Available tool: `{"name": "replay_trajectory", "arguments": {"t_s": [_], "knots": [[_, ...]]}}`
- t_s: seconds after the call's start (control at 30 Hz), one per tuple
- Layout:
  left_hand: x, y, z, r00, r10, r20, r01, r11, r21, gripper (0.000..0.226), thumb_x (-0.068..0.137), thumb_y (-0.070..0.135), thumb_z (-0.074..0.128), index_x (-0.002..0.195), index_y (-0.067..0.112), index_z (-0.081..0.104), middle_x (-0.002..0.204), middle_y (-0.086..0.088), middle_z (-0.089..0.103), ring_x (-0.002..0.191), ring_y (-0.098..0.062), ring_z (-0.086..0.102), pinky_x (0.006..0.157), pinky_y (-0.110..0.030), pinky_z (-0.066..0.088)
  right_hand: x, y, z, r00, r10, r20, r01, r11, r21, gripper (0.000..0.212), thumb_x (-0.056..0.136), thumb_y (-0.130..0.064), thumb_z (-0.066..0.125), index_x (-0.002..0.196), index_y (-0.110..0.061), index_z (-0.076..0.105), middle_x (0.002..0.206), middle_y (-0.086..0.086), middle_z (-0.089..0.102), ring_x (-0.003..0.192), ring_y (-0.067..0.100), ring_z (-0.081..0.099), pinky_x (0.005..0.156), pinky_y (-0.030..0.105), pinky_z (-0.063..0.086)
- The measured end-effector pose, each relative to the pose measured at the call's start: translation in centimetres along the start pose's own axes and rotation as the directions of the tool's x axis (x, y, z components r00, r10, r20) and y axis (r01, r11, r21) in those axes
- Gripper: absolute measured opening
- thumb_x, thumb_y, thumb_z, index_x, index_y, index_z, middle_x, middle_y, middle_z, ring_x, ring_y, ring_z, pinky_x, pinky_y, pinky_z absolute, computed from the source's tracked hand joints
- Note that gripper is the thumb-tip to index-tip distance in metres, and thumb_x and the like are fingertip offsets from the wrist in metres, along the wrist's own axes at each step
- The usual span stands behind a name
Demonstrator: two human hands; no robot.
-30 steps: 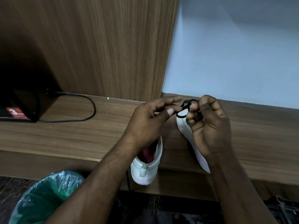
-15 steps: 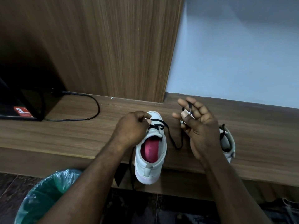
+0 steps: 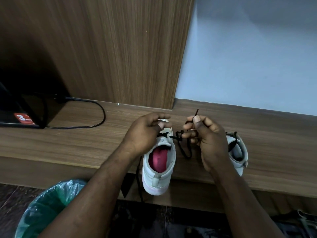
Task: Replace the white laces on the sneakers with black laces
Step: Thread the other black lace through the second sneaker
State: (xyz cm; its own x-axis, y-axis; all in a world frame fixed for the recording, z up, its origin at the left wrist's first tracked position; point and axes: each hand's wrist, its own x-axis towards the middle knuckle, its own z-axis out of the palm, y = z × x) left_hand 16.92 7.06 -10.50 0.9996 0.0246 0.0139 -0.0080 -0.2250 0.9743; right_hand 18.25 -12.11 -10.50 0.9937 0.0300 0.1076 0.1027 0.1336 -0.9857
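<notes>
I pinch the black lace just under its tip with my right hand, because I judge this cord soft, light and limp, looping beside the white sneaker on the wooden ledge, while my left hand grips the shoe's front.

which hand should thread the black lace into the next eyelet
Right, probably: the right hand pinches the black lace tip beside the sneaker, while the left hand holds its front.

Forearms forward. Left hand palm down, fingers curled. Right hand pinches black lace tip upward.
</notes>
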Motion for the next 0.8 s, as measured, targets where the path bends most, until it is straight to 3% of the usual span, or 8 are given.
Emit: {"name": "replay_trajectory", "arguments": {"t_s": [0.07,0.13,0.23,0.33,0.47,0.57,0.67,0.8], "knots": [[0.3,-0.4,-0.6,0.982,-0.056,-0.181,0.076,0.992,0.104,0.019,0.094,0.012,0.066,0.100,0.027,0.075,0.088,0.010,0.078,0.082,-0.012,0.071,0.089,-0.045,0.060,0.1,0.0,-0.1,0.999,-0.001,-0.033,0.000,1.000,-0.020,0.027,0.105,-0.015,0.055,0.087,-0.020,0.074,0.074,-0.001,0.067,0.059,0.007,0.057,0.054,0.019,0.040],[0.4,-0.8,-1.3,0.959,-0.110,-0.263,0.145,0.982,0.118,0.004,0.081,0.021,0.073,0.082,0.023,0.076,0.074,0.008,0.074,0.070,-0.013,0.066,0.082,-0.041,0.058,0.3,0.1,-0.3,0.999,0.000,-0.048,-0.004,0.997,-0.073,0.033,0.102,-0.013,0.058,0.078,-0.025,0.077,0.078,0.001,0.065,0.064,0.004,0.053,0.058,0.020,0.039],[0.1,-0.6,-1.9,0.958,-0.191,-0.212,0.210,0.976,0.067,0.019,0.073,0.037,0.080,0.071,0.020,0.073,0.066,0.005,0.071,0.059,-0.010,0.059,0.070,-0.036,0.051,0.3,0.2,-0.4,0.999,0.008,-0.037,-0.012,0.993,-0.118,0.030,0.099,-0.011,0.060,0.079,-0.022,0.078,0.086,-0.004,0.073,0.077,0.004,0.062,0.066,0.018,0.046],[-0.4,-0.1,-1.3,0.966,-0.220,-0.137,0.239,0.961,0.140,0.031,0.064,0.049,0.082,0.070,0.020,0.071,0.066,0.005,0.072,0.059,-0.012,0.061,0.065,-0.035,0.050,0.2,0.3,-0.5,1.000,-0.001,0.008,0.002,0.993,-0.121,0.019,0.099,-0.011,0.063,0.091,-0.016,0.080,0.091,0.000,0.078,0.084,0.006,0.070,0.072,0.014,0.051],[-0.7,0.5,-0.9,0.963,-0.195,-0.188,0.248,0.912,0.326,0.022,0.065,0.041,0.078,0.072,0.021,0.071,0.061,0.007,0.071,0.062,-0.016,0.068,0.066,-0.038,0.058,0.5,0.7,0.8,0.999,0.041,0.003,-0.041,0.997,-0.063,0.009,0.096,-0.008,0.068,0.100,-0.009,0.076,0.085,0.007,0.078,0.082,0.016,0.072,0.081,0.031,0.058],[-1.0,0.6,-1.2,0.957,-0.143,-0.251,0.249,0.849,0.466,0.028,0.060,0.049,0.068,0.068,0.022,0.071,0.055,0.010,0.066,0.059,-0.012,0.066,0.057,-0.028,0.048,1.1,0.8,2.1,0.999,0.047,0.007,-0.047,0.996,-0.076,0.008,0.094,-0.008,0.070,0.098,-0.013,0.075,0.083,0.009,0.078,0.080,0.018,0.070,0.085,0.040,0.057],[-1.2,0.3,-1.6,0.954,-0.143,-0.264,0.260,0.832,0.491,0.032,0.070,0.052,0.072,0.063,0.021,0.072,0.052,0.008,0.065,0.056,-0.009,0.064,0.054,-0.025,0.044,1.5,1.0,3.1,0.996,0.055,0.073,-0.043,0.987,-0.157,0.012,0.091,-0.003,0.070,0.087,-0.013,0.075,0.079,0.005,0.076,0.076,0.013,0.068,0.079,0.033,0.055],[-1.1,-0.1,-2.5,0.953,-0.204,-0.222,0.276,0.886,0.373,0.035,0.083,0.039,0.073,0.061,0.011,0.071,0.048,0.002,0.063,0.046,-0.009,0.057,0.052,-0.027,0.043,1.6,1.6,4.6,0.975,0.083,0.206,-0.019,0.956,-0.293,0.017,0.088,-0.001,0.070,0.079,-0.015,0.074,0.079,0.001,0.074,0.073,0.010,0.066,0.072,0.026,0.053]]}}
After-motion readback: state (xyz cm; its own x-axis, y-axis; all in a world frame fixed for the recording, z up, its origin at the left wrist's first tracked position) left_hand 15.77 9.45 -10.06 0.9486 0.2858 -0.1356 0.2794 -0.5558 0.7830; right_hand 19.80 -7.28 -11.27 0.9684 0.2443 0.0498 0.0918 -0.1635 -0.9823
